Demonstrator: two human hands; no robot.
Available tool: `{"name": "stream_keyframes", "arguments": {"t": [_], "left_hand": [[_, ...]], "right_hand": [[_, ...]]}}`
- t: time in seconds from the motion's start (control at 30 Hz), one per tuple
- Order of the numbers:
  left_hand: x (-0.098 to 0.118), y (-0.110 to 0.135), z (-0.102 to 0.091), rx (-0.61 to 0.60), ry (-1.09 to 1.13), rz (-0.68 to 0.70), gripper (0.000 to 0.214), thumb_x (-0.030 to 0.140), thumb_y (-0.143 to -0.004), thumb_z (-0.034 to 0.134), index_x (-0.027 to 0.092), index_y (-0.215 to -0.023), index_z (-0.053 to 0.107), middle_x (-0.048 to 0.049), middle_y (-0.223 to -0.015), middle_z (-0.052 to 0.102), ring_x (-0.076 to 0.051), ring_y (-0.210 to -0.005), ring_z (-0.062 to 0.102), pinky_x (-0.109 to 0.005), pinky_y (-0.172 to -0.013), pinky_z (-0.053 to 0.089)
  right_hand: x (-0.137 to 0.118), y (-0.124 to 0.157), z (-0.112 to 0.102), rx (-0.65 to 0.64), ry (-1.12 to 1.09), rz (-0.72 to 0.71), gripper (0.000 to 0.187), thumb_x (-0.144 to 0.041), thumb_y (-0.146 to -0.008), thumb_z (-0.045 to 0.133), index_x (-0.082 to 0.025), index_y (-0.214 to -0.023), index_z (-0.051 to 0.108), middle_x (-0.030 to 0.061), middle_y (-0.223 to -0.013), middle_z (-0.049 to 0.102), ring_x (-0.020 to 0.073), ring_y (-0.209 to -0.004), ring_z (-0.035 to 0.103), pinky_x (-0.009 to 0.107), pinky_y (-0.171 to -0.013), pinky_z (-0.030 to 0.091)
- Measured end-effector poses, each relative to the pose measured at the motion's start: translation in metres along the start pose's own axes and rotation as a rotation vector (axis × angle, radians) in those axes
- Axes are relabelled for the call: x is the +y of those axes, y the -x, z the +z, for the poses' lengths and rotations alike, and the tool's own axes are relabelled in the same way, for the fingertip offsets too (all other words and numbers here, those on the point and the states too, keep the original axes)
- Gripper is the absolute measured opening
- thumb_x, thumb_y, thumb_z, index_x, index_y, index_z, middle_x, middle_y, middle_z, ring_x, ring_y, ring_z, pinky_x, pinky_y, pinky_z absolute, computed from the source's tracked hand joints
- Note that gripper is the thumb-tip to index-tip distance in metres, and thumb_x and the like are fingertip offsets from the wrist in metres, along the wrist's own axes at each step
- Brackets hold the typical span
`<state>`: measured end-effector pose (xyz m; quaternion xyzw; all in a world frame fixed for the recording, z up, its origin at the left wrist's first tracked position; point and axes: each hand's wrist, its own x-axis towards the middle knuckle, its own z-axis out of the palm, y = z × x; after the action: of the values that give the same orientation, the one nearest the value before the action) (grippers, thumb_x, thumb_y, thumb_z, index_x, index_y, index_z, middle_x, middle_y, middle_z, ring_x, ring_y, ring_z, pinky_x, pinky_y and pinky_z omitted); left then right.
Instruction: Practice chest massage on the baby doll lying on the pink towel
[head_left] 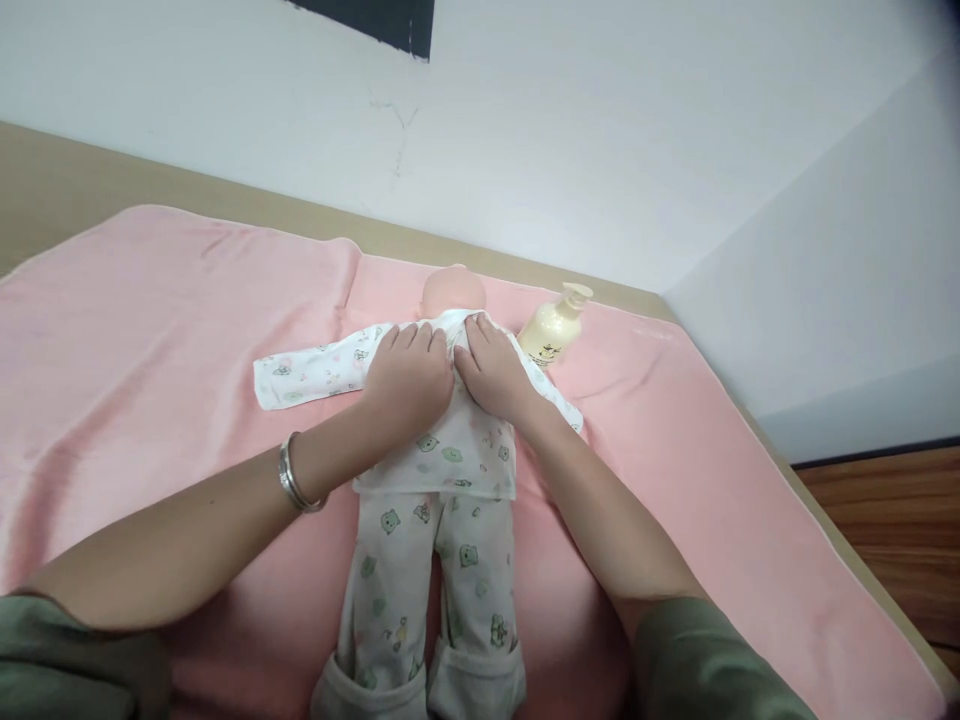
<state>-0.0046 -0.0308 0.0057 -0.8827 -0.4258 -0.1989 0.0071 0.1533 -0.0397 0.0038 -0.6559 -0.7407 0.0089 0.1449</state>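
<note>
A doll with a bald, skin-coloured head (454, 290) lies stretched out, its head away from me. It wears a white printed baby shirt (457, 460) and matching trousers (472, 560) with the leg ends folded over. My left hand (411, 378), a silver bracelet on its wrist, is on the upper part of the shirt with its fingers bent over the cloth. Close beside it, my right hand (491, 365) has its fingers at the collar and its thumb pointing towards the left hand. Both hands appear closed on the cloth near the neck; the fingertips are partly hidden. The doll's face is not visible.
A pale yellow pump bottle (553, 325) stands tilted in view just right of the doll's shoulder. Under everything lies a pink blanket (675, 480) on a wooden surface (187, 195). A white wall (525, 130) rises behind, and wood-grain panelling (892, 530) is at the right.
</note>
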Motion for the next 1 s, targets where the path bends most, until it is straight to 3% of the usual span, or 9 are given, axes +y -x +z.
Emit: {"name": "stream_keyframes", "arguments": {"t": [0.1, 0.23, 0.33, 0.47, 0.57, 0.67, 0.73, 0.87, 1.0], "left_hand": [[0.001, -0.003, -0.013, -0.086, 0.038, 0.006, 0.027, 0.014, -0.096, 0.035, 0.016, -0.091, 0.062, -0.0179, -0.1, 0.069, -0.032, -0.097, 0.065, -0.046, -0.09, 0.05], [-0.016, -0.016, -0.017, -0.158, 0.25, -0.171, 0.024, 0.021, -0.098, 0.036, 0.021, -0.084, 0.056, -0.0107, -0.095, 0.071, -0.026, -0.084, 0.065, -0.038, -0.074, 0.049], [-0.028, -0.022, -0.012, -0.166, 0.355, -0.253, 0.03, 0.029, -0.101, 0.033, 0.022, -0.083, 0.055, -0.009, -0.094, 0.073, -0.025, -0.084, 0.066, -0.037, -0.073, 0.049], [-0.027, -0.017, 0.0, -0.082, 0.251, -0.11, 0.032, 0.021, -0.1, 0.03, 0.019, -0.086, 0.059, -0.0137, -0.098, 0.072, -0.027, -0.09, 0.065, -0.041, -0.082, 0.052], [-0.013, -0.007, 0.005, -0.021, 0.091, 0.04, 0.034, 0.011, -0.096, 0.031, 0.015, -0.089, 0.064, -0.0196, -0.103, 0.069, -0.033, -0.104, 0.063, -0.05, -0.097, 0.05], [0.0, 0.002, 0.005, 0.017, 0.04, 0.09, 0.035, 0.008, -0.095, 0.032, 0.01, -0.104, 0.066, -0.023, -0.117, 0.067, -0.035, -0.12, 0.058, -0.052, -0.111, 0.044], [0.002, 0.002, 0.003, -0.001, 0.035, 0.087, 0.036, 0.008, -0.096, 0.032, 0.008, -0.107, 0.066, -0.0233, -0.12, 0.066, -0.035, -0.122, 0.057, -0.051, -0.111, 0.044], [-0.015, -0.011, 0.002, -0.072, 0.155, -0.014, 0.029, 0.011, -0.096, 0.033, 0.014, -0.094, 0.062, -0.0179, -0.107, 0.068, -0.03, -0.102, 0.062, -0.047, -0.096, 0.051], [-0.028, -0.02, 0.006, -0.07, 0.219, -0.076, 0.029, 0.018, -0.099, 0.032, 0.016, -0.093, 0.06, -0.0152, -0.102, 0.069, -0.028, -0.096, 0.062, -0.047, -0.093, 0.053]], "right_hand": [[-0.004, 0.004, -0.005, -0.026, 0.05, -0.016, 0.058, -0.028, -0.105, 0.03, 0.004, -0.152, 0.043, 0.028, -0.161, 0.046, 0.0369, -0.15, 0.044, 0.054, -0.122, 0.038], [-0.027, 0.029, -0.007, -0.006, 0.174, -0.072, 0.061, -0.03, -0.107, 0.03, 0.005, -0.156, 0.039, 0.032, -0.162, 0.043, 0.04, -0.153, 0.041, 0.056, -0.124, 0.036], [-0.042, 0.046, -0.009, 0.019, 0.236, -0.123, 0.059, -0.029, -0.107, 0.035, 0.001, -0.157, 0.041, 0.0335, -0.162, 0.042, 0.0424, -0.154, 0.04, 0.057, -0.124, 0.036], [-0.039, 0.037, -0.015, -0.03, 0.145, -0.083, 0.058, -0.026, -0.105, 0.036, 0.0, -0.157, 0.042, 0.0292, -0.163, 0.043, 0.0396, -0.155, 0.04, 0.054, -0.127, 0.035], [-0.023, 0.016, -0.016, -0.084, 0.037, 0.031, 0.061, -0.027, -0.106, 0.032, 0.004, -0.158, 0.037, 0.0255, -0.167, 0.04, 0.0361, -0.158, 0.034, 0.05, -0.131, 0.03], [-0.013, 0.005, -0.015, -0.114, 0.01, 0.078, 0.063, -0.027, -0.106, 0.031, 0.007, -0.16, 0.031, 0.0246, -0.17, 0.033, 0.0358, -0.161, 0.029, 0.051, -0.132, 0.028], [-0.015, 0.009, -0.013, -0.113, 0.04, 0.055, 0.063, -0.026, -0.107, 0.03, 0.008, -0.16, 0.03, 0.0263, -0.169, 0.034, 0.0367, -0.16, 0.03, 0.052, -0.131, 0.029], [-0.034, 0.032, -0.009, -0.032, 0.139, -0.024, 0.061, -0.026, -0.107, 0.031, 0.007, -0.158, 0.036, 0.0307, -0.166, 0.038, 0.0392, -0.158, 0.034, 0.056, -0.127, 0.034], [-0.042, 0.04, -0.006, 0.024, 0.133, -0.067, 0.059, -0.026, -0.106, 0.032, 0.002, -0.156, 0.043, 0.0282, -0.165, 0.04, 0.0388, -0.158, 0.035, 0.056, -0.128, 0.032]]}}
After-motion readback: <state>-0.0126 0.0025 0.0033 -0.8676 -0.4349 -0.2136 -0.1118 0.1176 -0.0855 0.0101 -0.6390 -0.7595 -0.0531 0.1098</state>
